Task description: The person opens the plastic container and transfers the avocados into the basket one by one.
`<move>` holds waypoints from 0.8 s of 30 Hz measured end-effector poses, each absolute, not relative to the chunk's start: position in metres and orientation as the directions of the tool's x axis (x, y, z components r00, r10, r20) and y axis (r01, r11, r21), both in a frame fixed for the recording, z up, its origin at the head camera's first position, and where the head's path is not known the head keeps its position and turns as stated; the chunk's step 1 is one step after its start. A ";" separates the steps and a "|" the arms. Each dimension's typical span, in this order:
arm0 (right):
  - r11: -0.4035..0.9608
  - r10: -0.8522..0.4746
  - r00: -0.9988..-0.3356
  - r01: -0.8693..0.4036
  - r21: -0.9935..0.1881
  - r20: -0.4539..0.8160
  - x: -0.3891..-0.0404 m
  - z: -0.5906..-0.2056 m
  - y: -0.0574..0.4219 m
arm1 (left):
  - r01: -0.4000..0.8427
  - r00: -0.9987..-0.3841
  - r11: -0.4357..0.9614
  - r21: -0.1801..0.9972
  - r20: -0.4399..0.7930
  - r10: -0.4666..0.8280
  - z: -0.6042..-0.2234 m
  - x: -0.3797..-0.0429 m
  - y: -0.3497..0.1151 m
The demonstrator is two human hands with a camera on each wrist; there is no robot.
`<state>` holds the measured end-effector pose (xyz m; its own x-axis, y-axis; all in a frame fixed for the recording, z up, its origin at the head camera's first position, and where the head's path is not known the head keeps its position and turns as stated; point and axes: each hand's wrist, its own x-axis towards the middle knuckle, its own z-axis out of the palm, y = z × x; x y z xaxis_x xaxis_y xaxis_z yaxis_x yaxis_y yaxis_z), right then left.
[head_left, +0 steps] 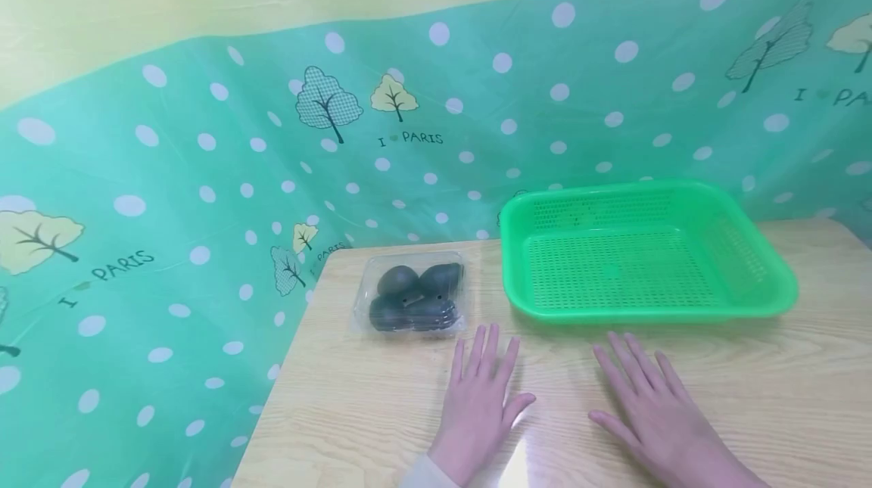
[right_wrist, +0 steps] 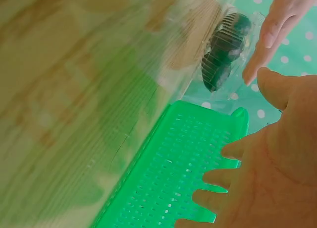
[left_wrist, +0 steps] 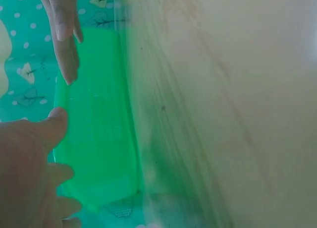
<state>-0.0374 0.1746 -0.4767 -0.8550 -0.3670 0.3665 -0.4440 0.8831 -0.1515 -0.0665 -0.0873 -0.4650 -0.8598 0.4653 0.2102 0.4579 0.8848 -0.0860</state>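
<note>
My left hand (head_left: 474, 397) is palm down at the table's front, fingers straight and spread, holding nothing. Just beyond its fingertips stands a clear plastic box (head_left: 364, 306) with several dark avocados (head_left: 441, 280) inside. My right hand (head_left: 657, 412) also has straight, spread fingers and holds nothing. It is nearest to a green plastic basket (head_left: 742, 314), whose front rim lies just past the fingertips. The basket has slotted sides and bottom, and nothing lies in it. In the right wrist view, the avocados (right_wrist: 216, 74) show through the ribbed box. Whether either hand touches the tabletop, I cannot tell.
The light wooden table (head_left: 354, 405) ends at the left and back. Behind and to the left hangs a teal cloth (head_left: 204, 216) with white dots and printed trees. The box stands left of the basket with a narrow gap between them.
</note>
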 end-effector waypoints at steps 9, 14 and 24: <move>0.872 -0.376 -0.844 -0.462 -0.161 0.382 -0.040 -0.472 0.165 | 0.463 -0.859 0.883 -0.071 0.212 0.467 -0.463 -0.074 -0.093; 0.866 -0.387 -0.837 -0.474 -0.159 0.387 -0.041 -0.468 0.158 | 0.468 -0.860 0.882 -0.057 0.200 0.469 -0.458 -0.081 -0.101; 0.851 -0.407 -0.822 -0.500 -0.162 0.399 -0.045 -0.462 0.144 | 0.476 -0.851 0.879 -0.024 0.238 0.468 -0.451 -0.089 -0.117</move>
<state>-0.0453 0.1439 -0.4618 -0.8217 -0.4068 0.3991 -0.4998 0.8509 -0.1618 -0.0888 -0.1172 -0.4505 -0.8512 0.4676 0.2384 0.4761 0.8790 -0.0243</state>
